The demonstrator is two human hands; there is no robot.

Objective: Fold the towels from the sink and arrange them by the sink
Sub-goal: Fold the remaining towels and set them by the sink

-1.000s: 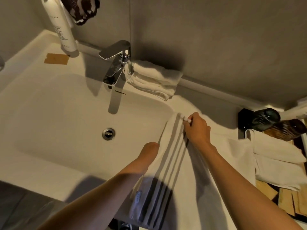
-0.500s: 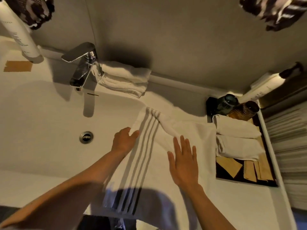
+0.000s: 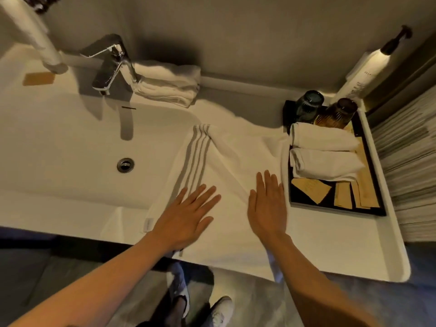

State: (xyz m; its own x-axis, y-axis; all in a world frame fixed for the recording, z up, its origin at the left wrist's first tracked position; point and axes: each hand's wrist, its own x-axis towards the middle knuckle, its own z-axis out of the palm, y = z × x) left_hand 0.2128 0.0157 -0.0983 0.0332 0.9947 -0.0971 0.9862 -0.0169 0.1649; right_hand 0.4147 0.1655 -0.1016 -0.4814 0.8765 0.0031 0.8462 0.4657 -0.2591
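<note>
A white towel with grey stripes [image 3: 226,161] lies spread on the counter to the right of the sink basin [image 3: 70,149], its left edge hanging over the basin rim and its near end draping off the counter front. My left hand [image 3: 188,215] rests flat on its near left part, fingers apart. My right hand [image 3: 267,206] lies flat on its right part, beside the tray. A folded white towel [image 3: 167,83] sits against the wall right of the chrome faucet [image 3: 111,67].
A black tray [image 3: 306,204] at the right holds two rolled white towels [image 3: 323,149], two tumblers [image 3: 309,106] and tan packets. A white bottle [image 3: 363,76] leans at the back right, another [image 3: 35,36] at the back left. Counter front edge runs below my hands; shoes show on the floor.
My right hand let go of the towel's far corner and came back toward me. Both hands now lie flat on the spread towel, nearer the counter front. The view shifted right.
</note>
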